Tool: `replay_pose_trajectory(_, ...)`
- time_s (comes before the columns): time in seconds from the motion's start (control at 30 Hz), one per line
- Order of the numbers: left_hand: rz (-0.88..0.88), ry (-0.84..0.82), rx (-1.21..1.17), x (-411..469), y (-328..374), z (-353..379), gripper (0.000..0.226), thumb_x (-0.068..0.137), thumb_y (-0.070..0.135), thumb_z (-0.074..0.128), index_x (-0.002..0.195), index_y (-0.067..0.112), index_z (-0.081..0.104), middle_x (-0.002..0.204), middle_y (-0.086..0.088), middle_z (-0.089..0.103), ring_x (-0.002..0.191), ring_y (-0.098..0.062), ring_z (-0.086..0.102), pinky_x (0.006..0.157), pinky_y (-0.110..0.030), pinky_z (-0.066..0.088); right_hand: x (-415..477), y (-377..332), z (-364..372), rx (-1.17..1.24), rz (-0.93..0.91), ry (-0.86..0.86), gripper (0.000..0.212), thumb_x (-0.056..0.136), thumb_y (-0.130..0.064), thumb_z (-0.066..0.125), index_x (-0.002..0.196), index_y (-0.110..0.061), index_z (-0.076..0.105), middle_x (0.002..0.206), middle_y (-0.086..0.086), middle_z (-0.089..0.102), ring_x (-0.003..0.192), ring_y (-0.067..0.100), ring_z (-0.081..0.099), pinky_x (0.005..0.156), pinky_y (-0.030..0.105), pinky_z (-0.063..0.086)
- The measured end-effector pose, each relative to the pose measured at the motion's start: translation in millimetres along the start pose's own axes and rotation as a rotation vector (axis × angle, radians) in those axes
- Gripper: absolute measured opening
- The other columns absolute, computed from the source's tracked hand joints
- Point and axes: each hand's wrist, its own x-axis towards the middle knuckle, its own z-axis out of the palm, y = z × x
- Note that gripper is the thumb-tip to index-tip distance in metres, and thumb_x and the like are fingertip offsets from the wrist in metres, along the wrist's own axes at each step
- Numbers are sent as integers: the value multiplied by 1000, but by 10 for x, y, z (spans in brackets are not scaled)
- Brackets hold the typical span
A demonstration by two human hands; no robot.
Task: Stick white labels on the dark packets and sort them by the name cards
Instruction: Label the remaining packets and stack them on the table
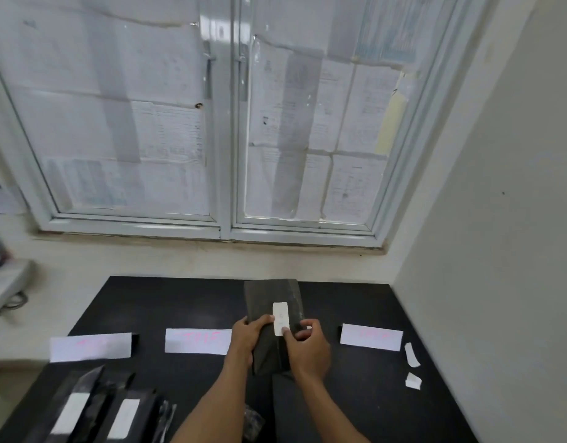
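I hold a dark packet (269, 302) upright above the black table (186, 302). My left hand (247, 338) grips its left edge, thumb on the front. A white label (280, 318) lies on the packet's face, and my right hand (307, 346) presses the label's lower end with its thumb while its fingers curl round the packet's right edge. Three white name cards with pink writing lie in a row: left card (90, 346), middle card (197, 341), right card (371, 337). The writing is too blurred to read.
Dark packets with white labels (74, 407) (124, 418) lie at the table's front left. Another dark packet (285, 410) lies under my right forearm. Two white paper scraps (411, 354) (413, 380) sit at the right. A paper-covered window (224, 123) and a wall (499, 219) close the back and right.
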Motion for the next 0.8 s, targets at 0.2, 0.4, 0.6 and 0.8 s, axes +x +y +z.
replay_pose_trajectory(0.2, 16, -23, 77, 25, 115, -401, 46, 61, 22, 87, 99, 8, 66, 92, -13, 74, 83, -30, 72, 66, -37, 60, 1, -95, 136, 166, 117, -187, 94, 59, -48, 86, 136, -24, 38, 113, 1, 56, 103, 17, 56, 87, 31, 49)
replay_pose_trajectory(0.4, -43, -248, 360, -72, 206, -616, 66, 46, 15, 89, 108, 9, 68, 98, -9, 76, 93, -29, 71, 90, -44, 57, -17, -276, 307, 133, 190, -113, 67, 59, -57, 81, 108, -20, 56, 90, -9, 60, 86, 14, 59, 74, 30, 50)
replay_pose_trajectory(0.6, -5, -39, 179, -106, 192, -829, 50, 54, 38, 88, 94, 14, 69, 81, -5, 77, 77, -24, 74, 62, -30, 58, -163, -467, 597, 104, 125, -131, 51, 66, -62, 75, 89, -18, 62, 87, -4, 65, 83, 16, 63, 68, 30, 52)
replay_pose_trajectory(0.8, 68, 260, 152, -5, 222, -1169, 60, 47, 57, 86, 81, 11, 69, 80, -6, 73, 78, -24, 69, 70, -35, 58, -233, -478, 763, 231, -100, -407, 37, 68, -28, 84, 98, -23, 62, 97, -3, 70, 90, 15, 66, 70, 18, 52)
